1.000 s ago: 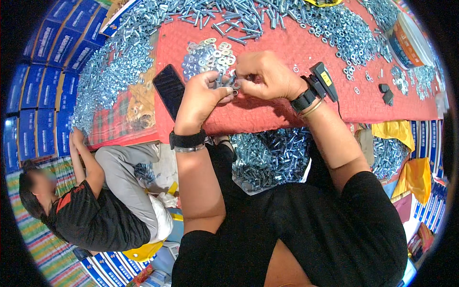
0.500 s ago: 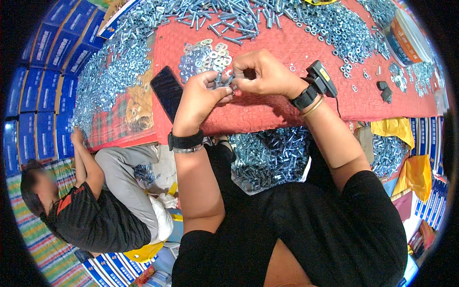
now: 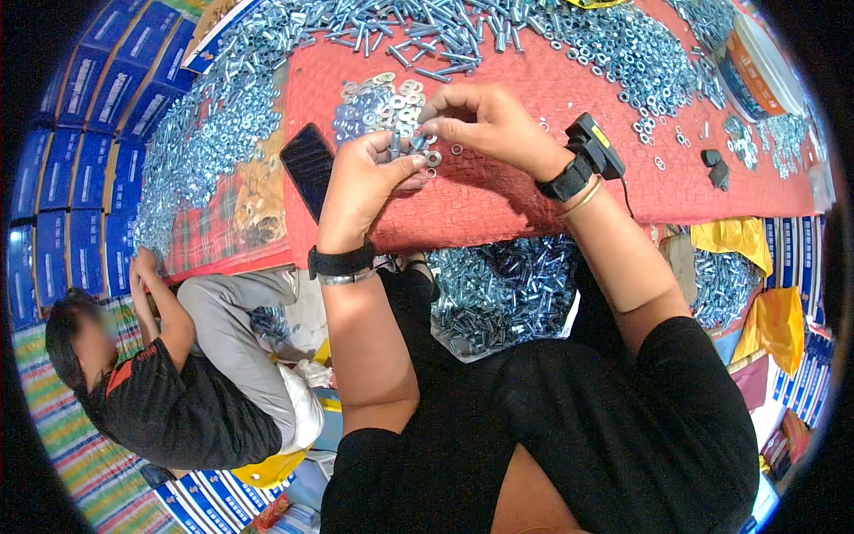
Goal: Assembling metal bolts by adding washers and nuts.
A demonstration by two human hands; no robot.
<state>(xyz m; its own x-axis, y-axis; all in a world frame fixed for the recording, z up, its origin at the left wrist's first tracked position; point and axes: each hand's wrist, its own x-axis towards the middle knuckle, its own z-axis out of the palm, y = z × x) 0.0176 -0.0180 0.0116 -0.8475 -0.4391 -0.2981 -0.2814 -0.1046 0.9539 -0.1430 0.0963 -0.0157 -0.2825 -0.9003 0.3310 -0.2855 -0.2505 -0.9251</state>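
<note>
Head view: metal bolts [image 3: 396,146] are gripped in the left hand [image 3: 369,178], thumb pointing right, above the red cloth [image 3: 551,80]; the right hand [image 3: 480,126] arches beside them, fingers bent, its hold unclear. Washers [image 3: 382,105] lie just beyond; bare cloth opens rightward.

Looks down from the wearer's head through the left fisheye of a pair; faces forward past the black-shirted torso [image 3: 551,418], over the near edge of the counter [image 3: 640,178], from close above, curving toward the rim.
</note>
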